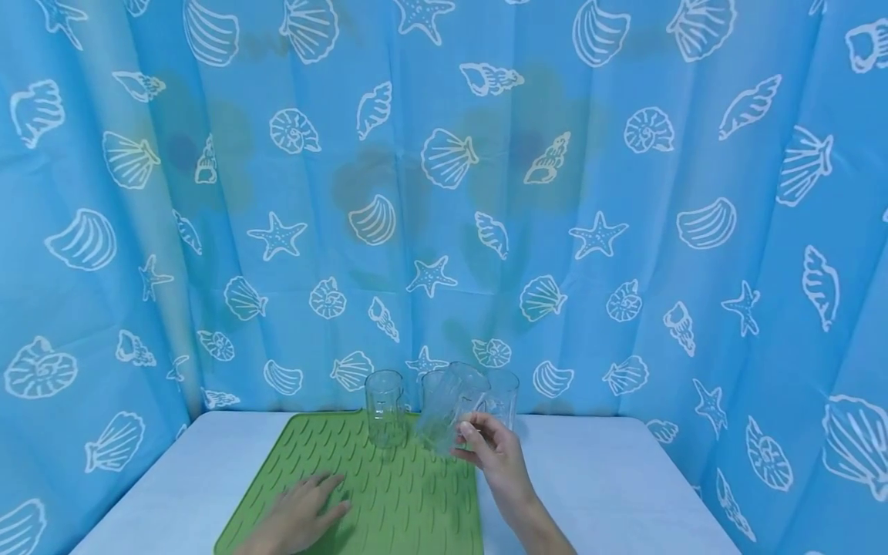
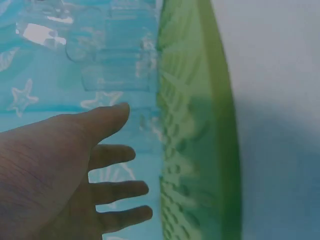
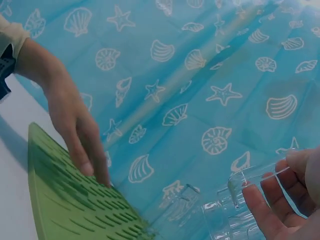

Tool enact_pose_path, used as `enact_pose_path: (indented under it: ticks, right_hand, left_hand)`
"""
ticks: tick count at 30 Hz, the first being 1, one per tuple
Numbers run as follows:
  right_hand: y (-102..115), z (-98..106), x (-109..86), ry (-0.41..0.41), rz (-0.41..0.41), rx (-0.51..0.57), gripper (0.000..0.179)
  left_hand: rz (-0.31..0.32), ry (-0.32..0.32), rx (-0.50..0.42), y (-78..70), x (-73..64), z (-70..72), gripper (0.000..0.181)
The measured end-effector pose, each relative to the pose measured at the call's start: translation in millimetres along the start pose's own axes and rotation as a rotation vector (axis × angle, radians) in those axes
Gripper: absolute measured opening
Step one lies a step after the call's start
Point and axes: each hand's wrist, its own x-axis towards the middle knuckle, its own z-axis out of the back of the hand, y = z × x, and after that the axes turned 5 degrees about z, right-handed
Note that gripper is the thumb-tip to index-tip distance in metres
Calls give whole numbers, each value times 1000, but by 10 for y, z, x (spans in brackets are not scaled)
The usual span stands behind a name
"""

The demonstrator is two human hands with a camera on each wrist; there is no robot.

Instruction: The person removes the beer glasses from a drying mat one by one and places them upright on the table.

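My right hand [image 1: 498, 456] grips a clear drinking glass [image 1: 449, 405], which leans to one side above the back right of the green ridged mat [image 1: 388, 501]. In the right wrist view, the thumb and fingers close around this glass [image 3: 260, 172]. My left hand [image 1: 298, 510] hovers over the mat's front left with nothing in it. Its fingers are spread and nearly straight in the left wrist view. Another clear glass [image 1: 385, 412] stands upright at the mat's back edge. Behind the held glass are further clear glasses [image 1: 509, 393], partly hidden by it and by my right hand.
The mat lies on a white-covered table [image 1: 590, 470], whose surface extends to both sides of it. A blue curtain [image 1: 444, 231] printed with white shells and starfish hangs right behind the table and wraps around both sides.
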Motion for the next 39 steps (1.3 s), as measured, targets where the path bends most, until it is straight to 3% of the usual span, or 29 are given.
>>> enact_pose_path:
  ticks: [5, 10, 16, 23, 25, 31, 39]
  right_hand:
    - [-1, -1, -2, -13, -34, 86, 40]
    - [11, 16, 7, -32, -58, 202, 32]
    - [38, 18, -3, -39, -75, 352, 21]
    - [54, 6, -19, -72, -106, 434, 15]
    - [62, 0, -20, -79, -113, 445, 15]
    - [118, -19, -6, -96, -115, 473, 14]
    - [169, -1, -7, -76, -92, 492, 12]
  left_hand:
    - [-141, -57, -52, -97, -60, 40, 58]
    - [-238, -114, -118, -228, -91, 57, 62]
    - [-235, -184, -245, -430, -38, 85, 65]
    - [-226, -276, -529, -701, 167, 73, 65]
    - [-222, -253, -627, -773, 218, 63, 65]
    - [-225, -97, -950, -966, 355, 45, 64]
    - [-226, -45, -1156, -1181, 477, -25, 71]
